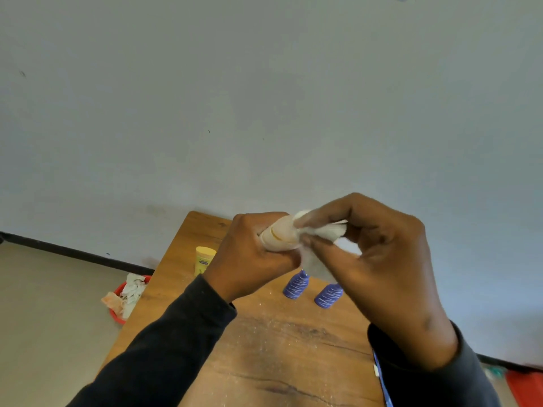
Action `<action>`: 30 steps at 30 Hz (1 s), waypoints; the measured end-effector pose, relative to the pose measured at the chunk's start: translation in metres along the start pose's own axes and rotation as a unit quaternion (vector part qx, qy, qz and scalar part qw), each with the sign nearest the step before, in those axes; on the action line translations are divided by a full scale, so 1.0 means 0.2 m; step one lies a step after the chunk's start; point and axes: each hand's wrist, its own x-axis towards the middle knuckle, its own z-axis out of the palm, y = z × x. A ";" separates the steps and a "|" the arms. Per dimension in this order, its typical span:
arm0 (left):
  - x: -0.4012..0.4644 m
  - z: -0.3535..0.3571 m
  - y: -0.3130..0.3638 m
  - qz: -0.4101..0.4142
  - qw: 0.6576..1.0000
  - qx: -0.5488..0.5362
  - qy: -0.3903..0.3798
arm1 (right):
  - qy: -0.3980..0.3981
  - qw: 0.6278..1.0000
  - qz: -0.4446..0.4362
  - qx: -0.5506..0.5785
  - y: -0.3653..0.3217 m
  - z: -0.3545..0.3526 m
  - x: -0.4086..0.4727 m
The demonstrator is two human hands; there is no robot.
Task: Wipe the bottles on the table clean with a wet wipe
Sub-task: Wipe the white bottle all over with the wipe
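Note:
Above the wooden table [273, 342] my left hand [249, 259] grips a small white bottle [277, 235] with a thin gold band, held on its side. My right hand [379, 265] pinches a white wet wipe [323, 230] against the bottle's right end. A yellow bottle [203, 259] stands upright at the table's far left. Two blue bottles with white stripes [296, 284] [329, 295] stand below my hands, their tops hidden by them.
A red bin [119, 315] holding crumpled used wipes sits on the floor off the table's left edge. White dust speckles the tabletop. A plain wall rises right behind the table. A red object [526, 389] lies at the bottom right.

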 end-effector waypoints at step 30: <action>0.02 -0.02 -0.13 -0.231 0.927 -0.295 0.019 | -0.050 0.972 0.182 -0.142 0.34 0.06 0.00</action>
